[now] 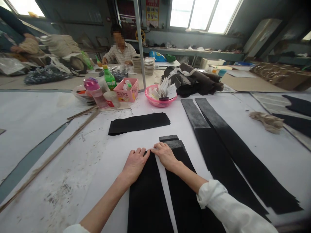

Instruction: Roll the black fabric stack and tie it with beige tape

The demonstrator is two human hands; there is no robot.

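My left hand (134, 163) lies flat, fingers spread, on the far end of a long black fabric strip (148, 200) that runs toward me. My right hand (165, 156) rests on the far end of a second black strip (184, 200) just to the right, its fingers bent down onto the cloth edge. A narrow white gap of table separates the two strips. A small dark piece (169, 138) pokes out beyond my right hand. A folded black fabric piece (139, 123) lies farther off on the white table (48, 129).
Two long black strips (233, 152) lie at the right. A pink bowl (160, 101) with cards, a pink box (126, 90), a green bottle (109, 77) and a dark cloth heap (194, 81) stand behind. A seated person (120, 50) works opposite. Wooden sticks (63, 142) lie left.
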